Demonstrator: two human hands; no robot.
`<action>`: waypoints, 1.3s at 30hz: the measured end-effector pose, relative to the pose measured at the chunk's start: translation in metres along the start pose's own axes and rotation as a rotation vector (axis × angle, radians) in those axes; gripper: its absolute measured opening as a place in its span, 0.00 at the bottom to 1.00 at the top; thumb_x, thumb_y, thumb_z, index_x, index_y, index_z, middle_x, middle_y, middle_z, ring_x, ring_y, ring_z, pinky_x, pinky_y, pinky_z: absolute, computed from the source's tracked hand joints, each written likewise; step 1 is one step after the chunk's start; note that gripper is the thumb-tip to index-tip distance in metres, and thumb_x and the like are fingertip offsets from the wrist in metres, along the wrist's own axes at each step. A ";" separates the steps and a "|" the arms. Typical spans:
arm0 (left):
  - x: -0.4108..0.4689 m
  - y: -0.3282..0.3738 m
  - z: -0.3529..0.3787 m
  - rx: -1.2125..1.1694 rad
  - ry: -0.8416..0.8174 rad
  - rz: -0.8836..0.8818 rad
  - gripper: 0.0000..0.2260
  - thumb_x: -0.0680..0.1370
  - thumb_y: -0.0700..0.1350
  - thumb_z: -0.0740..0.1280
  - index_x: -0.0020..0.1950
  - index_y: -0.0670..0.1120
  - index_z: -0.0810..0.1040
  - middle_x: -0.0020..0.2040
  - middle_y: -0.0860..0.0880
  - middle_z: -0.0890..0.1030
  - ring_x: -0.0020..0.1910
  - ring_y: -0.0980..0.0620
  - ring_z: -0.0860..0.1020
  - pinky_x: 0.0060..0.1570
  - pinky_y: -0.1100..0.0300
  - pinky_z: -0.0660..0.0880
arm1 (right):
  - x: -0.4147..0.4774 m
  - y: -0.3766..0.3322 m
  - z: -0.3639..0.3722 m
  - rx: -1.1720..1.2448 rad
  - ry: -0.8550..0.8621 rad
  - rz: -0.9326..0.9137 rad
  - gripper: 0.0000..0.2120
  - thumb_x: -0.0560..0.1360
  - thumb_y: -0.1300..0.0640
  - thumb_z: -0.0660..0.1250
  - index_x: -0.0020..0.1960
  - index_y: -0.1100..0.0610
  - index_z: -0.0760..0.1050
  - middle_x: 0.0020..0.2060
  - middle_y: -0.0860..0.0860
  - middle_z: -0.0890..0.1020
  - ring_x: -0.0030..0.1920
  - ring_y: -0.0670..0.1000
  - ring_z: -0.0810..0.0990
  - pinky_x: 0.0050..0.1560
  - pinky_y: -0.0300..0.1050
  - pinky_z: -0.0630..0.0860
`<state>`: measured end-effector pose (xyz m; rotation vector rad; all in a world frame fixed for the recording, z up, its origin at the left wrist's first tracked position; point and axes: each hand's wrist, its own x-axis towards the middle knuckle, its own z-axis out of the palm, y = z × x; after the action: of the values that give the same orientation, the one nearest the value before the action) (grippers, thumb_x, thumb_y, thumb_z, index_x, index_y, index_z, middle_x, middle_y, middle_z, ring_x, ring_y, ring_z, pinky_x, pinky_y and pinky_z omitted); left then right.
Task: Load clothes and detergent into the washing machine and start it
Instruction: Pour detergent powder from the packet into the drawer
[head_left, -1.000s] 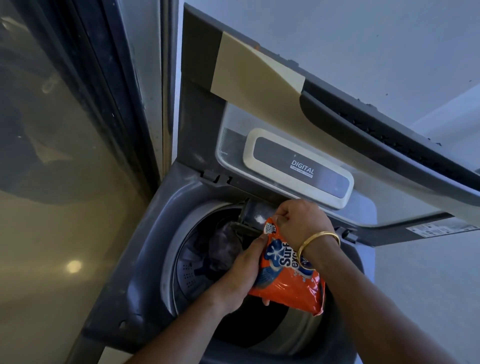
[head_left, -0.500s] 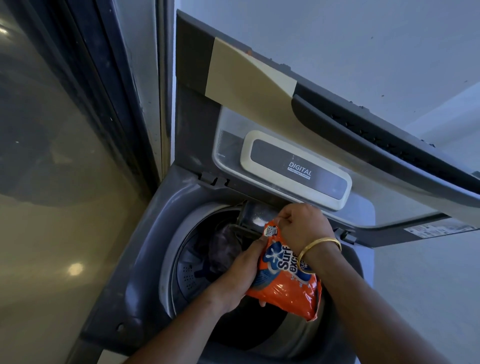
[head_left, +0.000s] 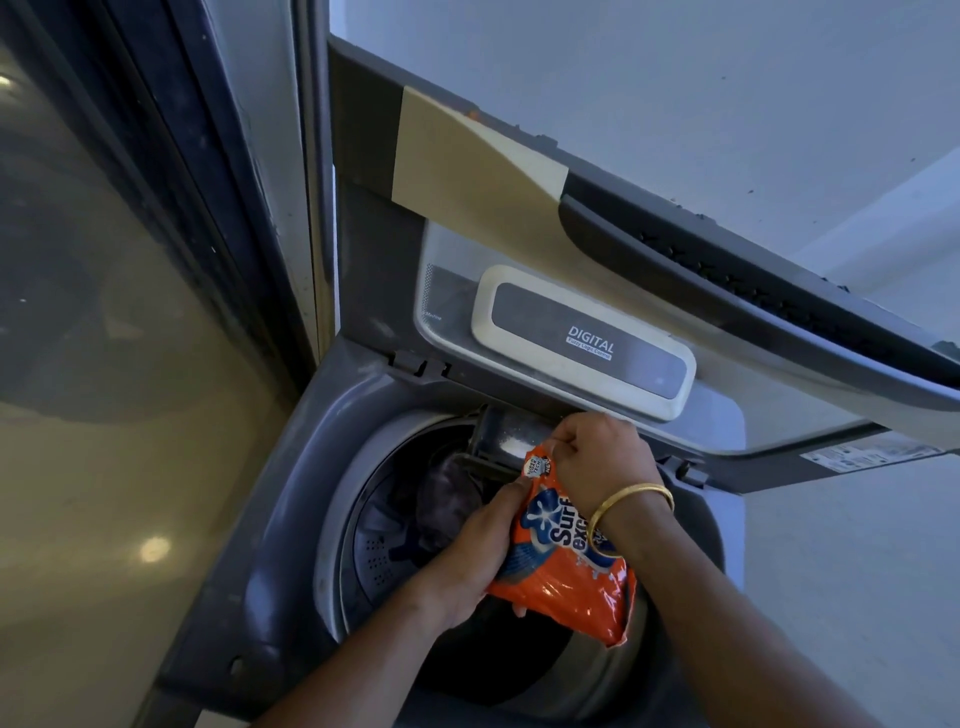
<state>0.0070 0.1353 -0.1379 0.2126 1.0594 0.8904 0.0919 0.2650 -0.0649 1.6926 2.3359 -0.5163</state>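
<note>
An orange detergent packet (head_left: 558, 561) is tipped with its top corner toward the detergent tray (head_left: 506, 439) at the back rim of the top-loading washing machine (head_left: 296, 519). White powder lies in that tray. My left hand (head_left: 480, 553) grips the packet's left side from below. My right hand (head_left: 597, 462), with a gold bangle on the wrist, pinches the packet's top corner. Dark clothes (head_left: 441, 506) lie inside the drum (head_left: 374, 551), partly hidden behind my hands. The lid (head_left: 571, 249) stands raised behind.
A dark glass door (head_left: 104, 312) and its frame (head_left: 270, 156) stand close on the left of the machine. A pale wall (head_left: 727, 78) rises behind the lid and runs down the right side.
Both hands and the packet have stayed nearly in place over the tray; the packet's top corner has shifted slightly toward the tray, and white powder now shows there.
</note>
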 end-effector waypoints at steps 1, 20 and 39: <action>-0.001 0.000 0.000 0.002 0.002 -0.003 0.26 0.90 0.66 0.54 0.70 0.50 0.82 0.61 0.40 0.90 0.47 0.45 0.89 0.25 0.60 0.76 | 0.000 0.000 0.000 -0.001 -0.004 0.004 0.09 0.84 0.52 0.66 0.47 0.50 0.82 0.41 0.48 0.83 0.40 0.48 0.81 0.43 0.47 0.82; -0.010 0.008 0.002 0.040 0.035 0.008 0.27 0.89 0.66 0.55 0.68 0.48 0.83 0.50 0.45 0.91 0.39 0.50 0.88 0.26 0.59 0.75 | -0.004 0.000 -0.007 0.064 0.005 0.027 0.09 0.84 0.53 0.66 0.48 0.51 0.83 0.42 0.49 0.83 0.42 0.49 0.82 0.45 0.49 0.83; -0.017 0.015 0.009 0.067 0.039 0.020 0.25 0.90 0.65 0.55 0.63 0.50 0.85 0.51 0.43 0.92 0.39 0.50 0.87 0.26 0.59 0.75 | -0.005 0.004 -0.005 0.090 0.018 0.050 0.09 0.84 0.54 0.66 0.48 0.51 0.83 0.42 0.48 0.83 0.41 0.48 0.81 0.44 0.46 0.80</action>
<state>0.0027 0.1353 -0.1138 0.2630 1.1255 0.8808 0.0975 0.2642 -0.0593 1.7971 2.3087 -0.6082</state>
